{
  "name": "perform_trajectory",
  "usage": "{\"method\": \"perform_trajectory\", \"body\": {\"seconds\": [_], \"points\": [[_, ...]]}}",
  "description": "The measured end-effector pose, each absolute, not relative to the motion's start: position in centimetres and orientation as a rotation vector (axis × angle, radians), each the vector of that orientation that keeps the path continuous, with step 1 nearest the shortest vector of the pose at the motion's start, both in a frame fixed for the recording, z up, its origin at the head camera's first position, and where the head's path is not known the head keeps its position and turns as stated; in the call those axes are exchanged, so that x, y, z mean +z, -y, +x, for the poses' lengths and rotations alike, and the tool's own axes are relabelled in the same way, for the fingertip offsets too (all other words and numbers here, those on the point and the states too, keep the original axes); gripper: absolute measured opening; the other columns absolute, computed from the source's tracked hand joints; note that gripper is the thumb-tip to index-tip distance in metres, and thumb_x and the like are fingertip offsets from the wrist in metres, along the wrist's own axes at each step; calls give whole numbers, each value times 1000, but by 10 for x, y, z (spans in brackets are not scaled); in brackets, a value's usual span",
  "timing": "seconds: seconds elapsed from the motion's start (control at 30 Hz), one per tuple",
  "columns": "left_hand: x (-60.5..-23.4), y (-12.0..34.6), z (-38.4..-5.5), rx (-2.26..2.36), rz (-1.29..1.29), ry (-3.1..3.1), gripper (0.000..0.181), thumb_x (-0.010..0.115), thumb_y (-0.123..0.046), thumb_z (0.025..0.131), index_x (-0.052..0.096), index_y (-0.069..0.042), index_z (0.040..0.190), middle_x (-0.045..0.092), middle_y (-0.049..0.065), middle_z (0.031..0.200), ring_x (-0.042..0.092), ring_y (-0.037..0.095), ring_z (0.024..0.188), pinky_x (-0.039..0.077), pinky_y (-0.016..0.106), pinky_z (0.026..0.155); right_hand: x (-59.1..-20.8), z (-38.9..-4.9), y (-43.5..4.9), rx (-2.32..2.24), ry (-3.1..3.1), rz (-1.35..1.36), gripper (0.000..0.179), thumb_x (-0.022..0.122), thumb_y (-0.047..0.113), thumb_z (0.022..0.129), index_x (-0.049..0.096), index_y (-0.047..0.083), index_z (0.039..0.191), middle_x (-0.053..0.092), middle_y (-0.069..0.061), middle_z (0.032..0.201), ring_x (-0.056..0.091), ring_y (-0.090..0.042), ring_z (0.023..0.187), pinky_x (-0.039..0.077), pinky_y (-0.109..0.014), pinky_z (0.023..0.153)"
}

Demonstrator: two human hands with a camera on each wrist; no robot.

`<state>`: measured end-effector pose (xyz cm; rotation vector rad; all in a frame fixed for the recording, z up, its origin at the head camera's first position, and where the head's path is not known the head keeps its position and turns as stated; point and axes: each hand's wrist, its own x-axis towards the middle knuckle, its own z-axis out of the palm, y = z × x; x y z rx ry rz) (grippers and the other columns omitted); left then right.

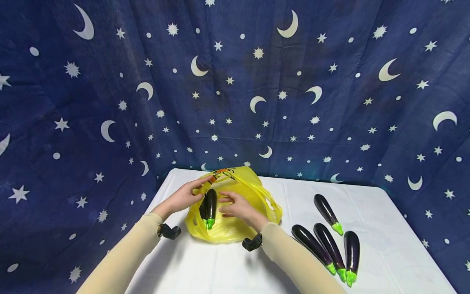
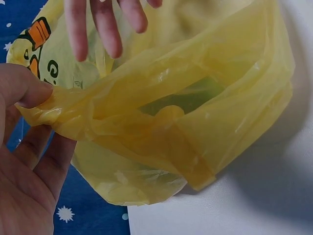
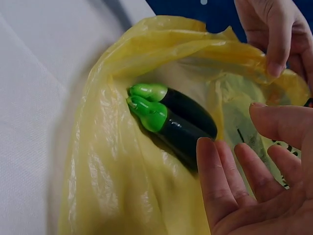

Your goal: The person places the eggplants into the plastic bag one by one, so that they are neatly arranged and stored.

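Observation:
A yellow plastic bag (image 1: pixel 229 232) lies on the table with its mouth spread toward me. Its rim is pinched by my left hand (image 1: pixel 185 195), thumb on one side and fingers on the other, as the left wrist view shows. Inside the bag, two eggplants lie side by side: one eggplant (image 1: pixel 211 204) in front and another eggplant (image 3: pixel 193 110) partly behind it, both with bright green stem ends. My right hand (image 1: pixel 240 208) hovers at the bag's mouth, just right of the eggplants, its fingers spread and holding nothing.
Several more eggplants (image 1: pixel 329 246) lie on the right part of the white table (image 1: pixel 286 188). Behind the table hangs a dark blue cloth (image 1: pixel 235 102) with moons and stars. Each wrist wears a black camera (image 1: pixel 252 243).

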<state>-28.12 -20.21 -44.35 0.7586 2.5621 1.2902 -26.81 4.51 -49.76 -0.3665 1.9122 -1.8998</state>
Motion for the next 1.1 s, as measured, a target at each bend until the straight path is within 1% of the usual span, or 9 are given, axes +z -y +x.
{"method": "perform_trajectory", "body": {"seconds": [0.07, 0.13, 0.27, 0.37, 0.5, 0.57, 0.77, 0.97, 1.1], "points": [[-444, 202, -281, 1294, 764, -2563, 70, 59, 3, 96, 43, -23, 158, 42, 0, 159, 46, 30, 138, 38, 52, 112, -494, -265, -47, -1896, -1900, -391, 67, 69, -1, 91, 43, 3, 153, 50, -30, 144, 58, -47, 122, 56, -48, 91], [-443, 202, -281, 1294, 770, -2564, 69, 59, 3, 96, 43, -23, 158, 42, 0, 159, 46, 30, 138, 37, 52, 112, -490, -263, -49, -1886, -1903, -414, 67, 70, 1, 91, 45, 5, 153, 50, -30, 145, 58, -47, 122, 56, -47, 92], [-442, 201, -281, 1293, 765, -2567, 69, 59, 3, 96, 43, -23, 158, 43, -1, 159, 47, 29, 137, 37, 52, 112, -483, -259, -53, -1841, -1952, -440, 66, 73, 6, 91, 48, 8, 152, 53, -27, 143, 64, -35, 113, 57, -45, 91], [-443, 201, -280, 1291, 768, -2576, 69, 59, 3, 95, 44, -22, 158, 44, -1, 158, 48, 30, 136, 38, 52, 112, -479, -255, -57, -1809, -1985, -459, 65, 73, 8, 91, 49, 10, 151, 57, -22, 140, 66, -28, 109, 57, -44, 90], [-443, 201, -280, 1290, 780, -2586, 68, 58, 4, 95, 44, -21, 157, 45, -2, 157, 48, 29, 136, 37, 51, 112, -474, -249, -62, -1798, -2003, -507, 63, 71, 6, 92, 49, 8, 152, 60, -17, 138, 66, -27, 108, 56, -43, 91], [-443, 201, -280, 1290, 788, -2587, 68, 58, 4, 95, 44, -21, 157, 45, -1, 157, 48, 29, 136, 37, 52, 113, -472, -247, -65, -1799, -2008, -535, 63, 70, 6, 93, 49, 8, 152, 60, -17, 137, 66, -29, 109, 56, -42, 92], [-442, 200, -281, 1285, 781, -2585, 69, 58, 2, 95, 43, -22, 158, 45, 0, 157, 47, 29, 137, 36, 53, 113, -464, -240, -78, -1798, -2050, -589, 61, 70, 4, 92, 51, 6, 150, 61, -17, 136, 66, -27, 107, 56, -39, 91], [-443, 200, -282, 1265, 785, -2600, 69, 59, 2, 96, 43, -22, 158, 45, -1, 157, 48, 29, 137, 37, 51, 113, -455, -235, -93, -1769, -2099, -624, 61, 73, 9, 93, 52, 10, 150, 62, -13, 136, 65, -28, 112, 55, -37, 93], [-444, 200, -283, 1273, 799, -2593, 68, 59, 2, 96, 43, -21, 158, 46, 0, 157, 48, 30, 137, 36, 53, 113, -447, -231, -104, -1719, -2170, -653, 61, 75, 12, 92, 54, 14, 149, 63, -9, 135, 65, -27, 113, 55, -36, 93]]}}
